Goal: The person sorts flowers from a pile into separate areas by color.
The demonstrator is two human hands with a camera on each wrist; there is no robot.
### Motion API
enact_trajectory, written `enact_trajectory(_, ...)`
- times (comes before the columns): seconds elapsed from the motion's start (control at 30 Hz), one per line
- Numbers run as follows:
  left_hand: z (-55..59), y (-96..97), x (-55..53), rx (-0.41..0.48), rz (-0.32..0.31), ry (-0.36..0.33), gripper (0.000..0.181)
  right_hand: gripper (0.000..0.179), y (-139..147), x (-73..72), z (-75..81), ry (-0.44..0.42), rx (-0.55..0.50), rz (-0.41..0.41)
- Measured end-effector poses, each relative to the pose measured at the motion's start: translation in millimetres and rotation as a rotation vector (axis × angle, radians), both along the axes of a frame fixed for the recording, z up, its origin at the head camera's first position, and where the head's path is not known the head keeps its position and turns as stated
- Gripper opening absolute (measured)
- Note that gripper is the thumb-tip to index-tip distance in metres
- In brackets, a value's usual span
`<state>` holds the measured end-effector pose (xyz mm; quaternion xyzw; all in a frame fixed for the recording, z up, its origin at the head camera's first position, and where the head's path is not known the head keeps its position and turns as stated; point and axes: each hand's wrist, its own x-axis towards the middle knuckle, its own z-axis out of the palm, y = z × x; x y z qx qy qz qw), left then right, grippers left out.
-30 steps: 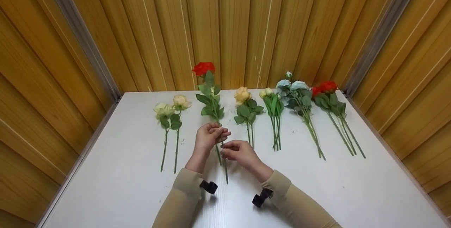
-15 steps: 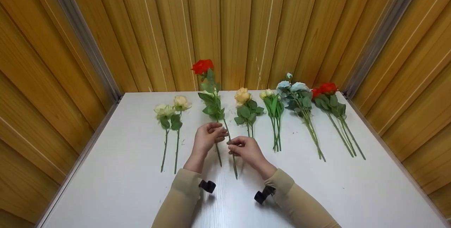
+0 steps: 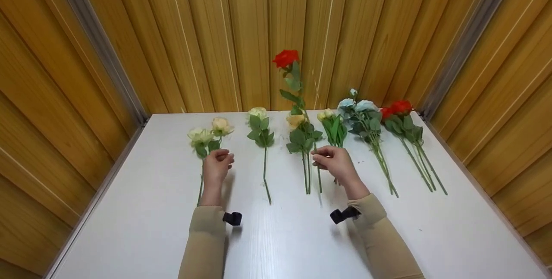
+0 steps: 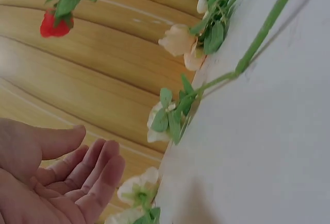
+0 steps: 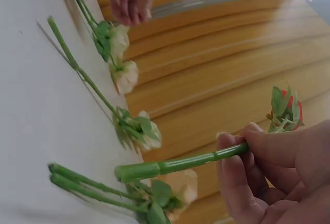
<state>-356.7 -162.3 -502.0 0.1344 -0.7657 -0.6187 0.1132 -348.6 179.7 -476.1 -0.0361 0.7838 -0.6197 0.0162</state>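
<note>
My right hand (image 3: 335, 164) pinches the green stem of a red rose (image 3: 286, 58) between thumb and fingers. The rose stands raised above the table, its bloom tipped to the left in front of the back wall. In the right wrist view the cut stem end (image 5: 136, 171) juts out past the fingers. My left hand (image 3: 217, 167) hovers over the pale roses at the left, its fingers loosely bent and holding nothing. Between the hands lies a single cream rose (image 3: 258, 114). Behind the raised stem lie peach roses (image 3: 296, 120).
Pale roses (image 3: 200, 136) lie at the left of the white table (image 3: 142, 227). To the right are pale yellow tulips (image 3: 327, 114), blue flowers (image 3: 366, 105) and more red roses (image 3: 401, 107). A wood-panelled wall (image 3: 207, 46) closes off the back.
The right hand has carried the red rose rightward and up, away from the cream rose. My left hand has left the rose's stem and moved left.
</note>
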Motion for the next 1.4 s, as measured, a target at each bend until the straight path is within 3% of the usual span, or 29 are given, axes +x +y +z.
enact_trajectory(0.13,-6.6,-19.6,2.5,-0.137,0.092,0.013,0.027,0.029,33.4,-6.1,8.8,0.004,0.037,-0.065)
enact_trajectory(0.27,-11.1,-30.7,5.2,-0.244,0.121,-0.005,0.029,0.031,68.2,-8.5,13.7,0.030,0.082,-0.158)
enact_trajectory(0.47,-15.7,-48.4,13.1,-0.464,0.158,-0.194,0.040,0.037,115.8,-5.6,17.5,0.002,0.136,-0.340)
enact_trajectory(0.6,-19.0,-56.3,21.2,-0.558,0.122,-0.276,0.045,0.036,143.3,-2.5,13.6,-0.024,0.207,-0.479)
enact_trajectory(0.73,-23.4,-58.7,27.0,-0.597,0.099,-0.244,0.024,0.034,166.4,0.7,4.6,-0.057,0.257,-0.594)
enact_trajectory(0.87,-26.8,-59.2,28.9,-0.605,0.097,-0.197,0.026,0.031,185.2,4.8,-6.3,-0.079,0.307,-0.696)
enact_trajectory(1.0,-28.3,-60.7,28.7,-0.606,0.092,-0.184,0.026,0.030,199.5,9.6,-16.3,-0.096,0.373,-0.747)
enact_trajectory(1.4,-20.0,-62.0,20.2,-0.600,0.047,-0.353,0.020,0.029,222.7,22.0,-47.3,-0.092,0.428,-0.795)
